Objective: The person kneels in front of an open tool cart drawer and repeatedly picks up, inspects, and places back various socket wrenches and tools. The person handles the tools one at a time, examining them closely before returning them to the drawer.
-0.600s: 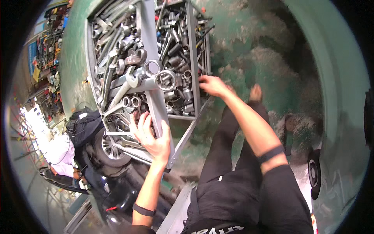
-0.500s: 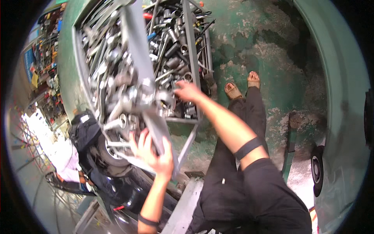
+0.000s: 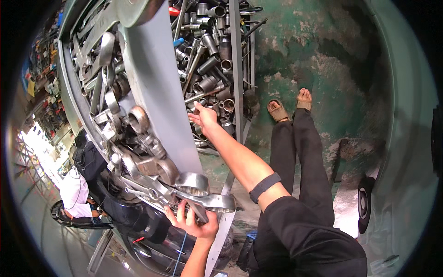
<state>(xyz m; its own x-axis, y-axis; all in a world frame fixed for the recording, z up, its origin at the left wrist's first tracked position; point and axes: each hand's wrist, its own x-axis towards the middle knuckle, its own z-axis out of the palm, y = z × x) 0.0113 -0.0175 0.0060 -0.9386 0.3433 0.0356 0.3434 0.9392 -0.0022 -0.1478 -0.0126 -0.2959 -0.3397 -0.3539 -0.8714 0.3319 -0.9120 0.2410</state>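
Note:
At the near end of a metal tray, my left hand point(image 3: 194, 224) has its fingers wrapped round the lower side of a ring wrench point(image 3: 217, 203). A second large ring head point(image 3: 191, 183) rests just above it, and which shaft belongs to which ring is partly hidden. More loose wrenches point(image 3: 147, 145) lie piled farther up the tray. My right hand point(image 3: 205, 121) hovers with fingers apart over the neighbouring compartment of sockets point(image 3: 207, 84), beside the tray's smooth grey side wall point(image 3: 159, 83). It holds nothing that I can see.
A grey frame bar point(image 3: 237, 69) edges the socket compartment on the right. A dark motorcycle point(image 3: 147, 221) stands at the lower left, with a seated person in a light top point(image 3: 74, 194) beyond. Green worn floor point(image 3: 323, 69) lies to the right, near a green vehicle panel point(image 3: 406, 138).
The large ring heads now sit at the tray's near end, by my left hand, which has moved nearer and closed round a wrench. My right hand has shifted slightly left, its fingers spread.

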